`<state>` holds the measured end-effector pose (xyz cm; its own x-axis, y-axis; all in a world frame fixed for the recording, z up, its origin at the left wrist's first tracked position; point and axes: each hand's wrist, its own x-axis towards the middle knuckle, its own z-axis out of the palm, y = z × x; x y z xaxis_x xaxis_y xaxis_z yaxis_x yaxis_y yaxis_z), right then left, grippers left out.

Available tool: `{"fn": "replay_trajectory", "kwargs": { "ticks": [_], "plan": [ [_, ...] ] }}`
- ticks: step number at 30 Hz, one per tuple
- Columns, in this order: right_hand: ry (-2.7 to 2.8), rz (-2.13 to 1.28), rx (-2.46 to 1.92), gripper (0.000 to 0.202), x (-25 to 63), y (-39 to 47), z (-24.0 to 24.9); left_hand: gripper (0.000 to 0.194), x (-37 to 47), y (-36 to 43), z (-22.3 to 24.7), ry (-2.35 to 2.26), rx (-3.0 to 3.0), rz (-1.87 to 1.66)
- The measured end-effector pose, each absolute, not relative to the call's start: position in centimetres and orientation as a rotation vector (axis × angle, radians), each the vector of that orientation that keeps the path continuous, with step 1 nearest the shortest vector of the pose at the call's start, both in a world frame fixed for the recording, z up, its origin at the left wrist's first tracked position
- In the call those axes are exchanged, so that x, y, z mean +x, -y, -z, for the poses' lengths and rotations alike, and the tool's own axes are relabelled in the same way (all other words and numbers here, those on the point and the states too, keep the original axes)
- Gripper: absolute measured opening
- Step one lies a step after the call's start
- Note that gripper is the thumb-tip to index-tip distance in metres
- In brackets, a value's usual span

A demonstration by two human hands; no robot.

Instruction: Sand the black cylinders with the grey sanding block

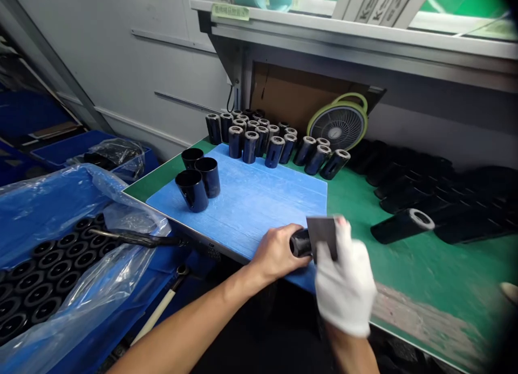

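My bare left hand (277, 251) is wrapped round a dark cylindrical sleeve (300, 243), held lying on its side at the front edge of the bench. In a white glove, my right hand (343, 282) grips a flat grey rectangular pad (324, 235) between thumb and fingers. The pad overlaps the right end of the sleeve, and I cannot tell whether it touches. Under both hands lies a blue mat (259, 201). Three wider black cups (192, 190) stand at the mat's left side. Several dark sleeves (275, 151) stand upright along its back edge.
A single dark cylinder (402, 225) lies at right on the green bench top (408, 266), near many more in shadow. A round fan (338, 123) stands at the back under a shelf (364, 36). At left, a blue bin (44, 196) lined with plastic holds many black round parts.
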<state>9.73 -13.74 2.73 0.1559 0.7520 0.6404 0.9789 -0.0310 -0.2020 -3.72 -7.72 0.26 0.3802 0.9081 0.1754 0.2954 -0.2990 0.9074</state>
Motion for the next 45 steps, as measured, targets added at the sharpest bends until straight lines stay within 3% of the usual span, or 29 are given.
{"fn": "replay_trajectory", "kwargs": {
  "ticks": [8,18,23,29,40,45],
  "plan": [
    [1.215,0.147,-1.909,0.068,15.2,8.8,-8.8,0.051,-4.0,8.2,-0.4,-1.085,1.814,-0.921],
    [1.683,0.325,-1.812,0.05,11.2,17.4,-2.0,0.049,-3.9,8.3,-0.3,-1.023,1.867,-0.95],
    [1.676,0.633,-1.887,0.046,10.5,15.9,-2.9,0.049,-3.7,8.3,-0.3,-1.035,1.889,-0.96],
    [1.743,0.462,-1.88,0.057,9.4,16.3,-2.9,0.046,-3.7,8.3,0.0,-1.011,1.926,-0.965],
    [1.652,0.52,-1.813,0.06,8.0,16.2,-3.4,0.027,-3.5,8.5,0.1,-1.086,1.981,-0.959],
    [1.753,0.467,-1.78,0.058,8.1,16.6,-2.6,0.032,-3.5,8.5,0.2,-1.068,1.967,-0.985]
  ]
}}
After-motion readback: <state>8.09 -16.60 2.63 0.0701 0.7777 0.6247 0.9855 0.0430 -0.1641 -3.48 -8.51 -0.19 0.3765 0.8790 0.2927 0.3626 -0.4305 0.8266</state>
